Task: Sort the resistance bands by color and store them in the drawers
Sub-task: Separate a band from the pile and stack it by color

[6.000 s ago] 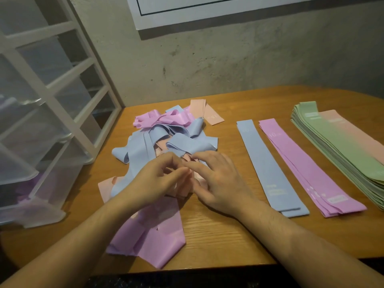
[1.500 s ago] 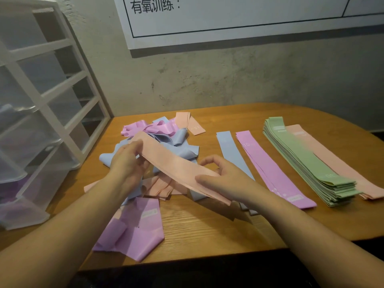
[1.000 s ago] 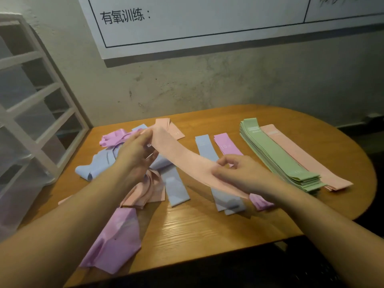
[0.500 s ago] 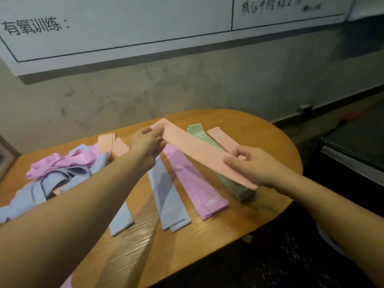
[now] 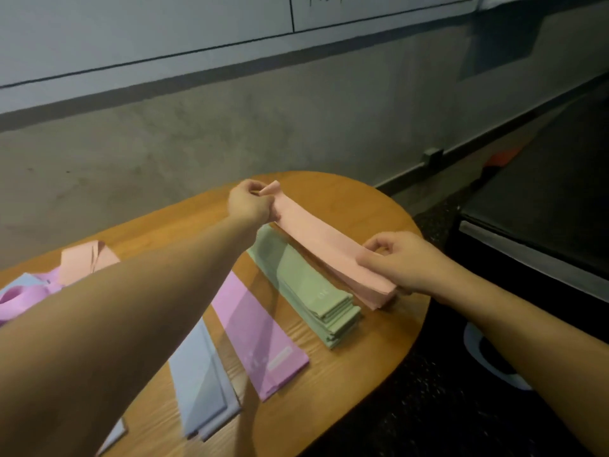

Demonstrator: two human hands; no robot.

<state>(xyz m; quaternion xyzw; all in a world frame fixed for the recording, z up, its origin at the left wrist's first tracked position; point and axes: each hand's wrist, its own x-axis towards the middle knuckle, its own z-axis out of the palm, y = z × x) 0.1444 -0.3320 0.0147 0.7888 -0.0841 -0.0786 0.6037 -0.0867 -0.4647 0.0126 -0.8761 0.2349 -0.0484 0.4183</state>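
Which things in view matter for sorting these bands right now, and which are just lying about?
Job:
- peach band, held by left hand and right hand
- peach stack
- green stack
- purple stack
- blue stack
- unsorted heap

Lying about:
- wall board
- black unit
- table, only the work surface

Both my bare arms reached forward; left hand [image 5: 251, 204] and right hand [image 5: 400, 262] each pinched with curled fingers.
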